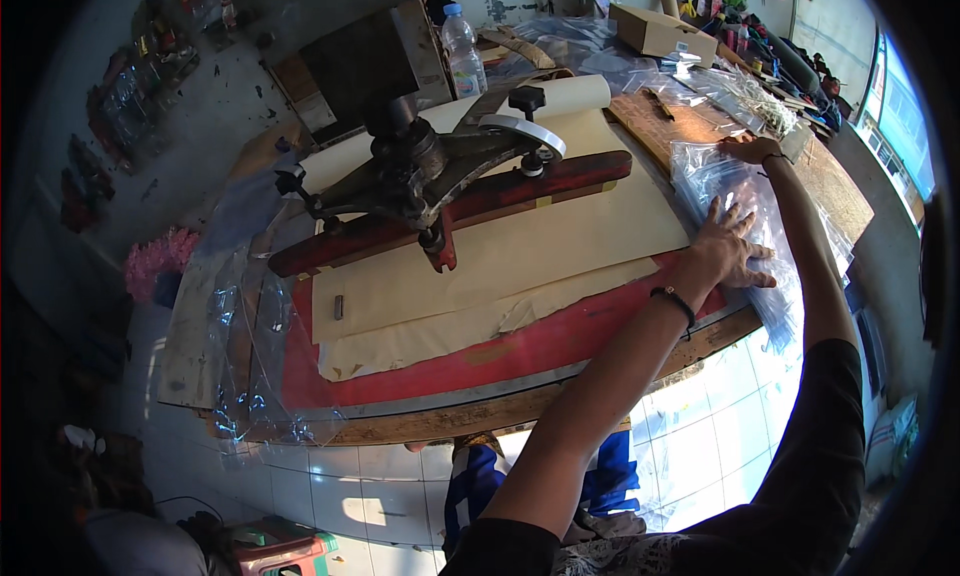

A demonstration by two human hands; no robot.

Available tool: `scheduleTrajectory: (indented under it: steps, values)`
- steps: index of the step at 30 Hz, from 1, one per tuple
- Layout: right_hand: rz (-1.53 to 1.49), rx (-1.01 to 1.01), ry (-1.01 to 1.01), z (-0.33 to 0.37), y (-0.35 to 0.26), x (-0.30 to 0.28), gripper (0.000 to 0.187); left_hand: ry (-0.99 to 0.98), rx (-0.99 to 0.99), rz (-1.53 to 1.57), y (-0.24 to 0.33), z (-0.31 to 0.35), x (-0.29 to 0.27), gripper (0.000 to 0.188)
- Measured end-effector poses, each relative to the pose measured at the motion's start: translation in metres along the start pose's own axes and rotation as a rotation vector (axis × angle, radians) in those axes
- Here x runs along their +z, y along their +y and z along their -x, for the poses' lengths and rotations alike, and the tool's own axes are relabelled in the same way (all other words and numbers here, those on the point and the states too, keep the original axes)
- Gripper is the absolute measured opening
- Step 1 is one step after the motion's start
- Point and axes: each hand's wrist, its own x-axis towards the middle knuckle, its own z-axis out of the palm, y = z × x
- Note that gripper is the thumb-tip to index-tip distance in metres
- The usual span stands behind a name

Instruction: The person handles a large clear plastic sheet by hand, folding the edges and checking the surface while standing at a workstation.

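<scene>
My left hand (728, 248) lies flat, fingers spread, on a pile of clear plastic bags (742, 186) at the right end of the red press table (500, 361). My right hand (752, 149) reaches further back and touches the far edge of the same plastic pile; its fingers are mostly hidden. A black band circles my left wrist. Beige paper sheets (480, 276) cover the table under a dark metal press arm (440, 181) with a red bar.
A water bottle (463, 48) and a cardboard box (662, 33) stand at the back. A wooden board (690, 126) lies behind the plastic. Clear film (245, 376) hangs off the table's left. A plastic stool (285, 548) stands on the white tiled floor.
</scene>
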Motion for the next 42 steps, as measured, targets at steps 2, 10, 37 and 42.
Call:
scheduleTrajectory:
  steps: [2, 10, 37, 42]
  values:
    - [-0.126, 0.033, 0.008, 0.009, 0.015, -0.001, 0.075, 0.010, 0.015, -0.013, 0.005, -0.004, 0.003, 0.077]
    - [-0.059, -0.117, 0.481, -0.003, 0.010, 0.048, 0.039, 0.100, 0.051, -0.029, -0.002, -0.012, 0.016, 0.083]
    - [-0.298, 0.045, 0.506, 0.026, -0.015, 0.037, 0.048, 0.534, -0.385, -0.111, -0.024, -0.023, 0.014, 0.075]
    - [-0.308, 0.000, 0.537, 0.012, -0.008, 0.047, 0.049, 0.557, -0.384, -0.033, -0.035, -0.020, 0.008, 0.071]
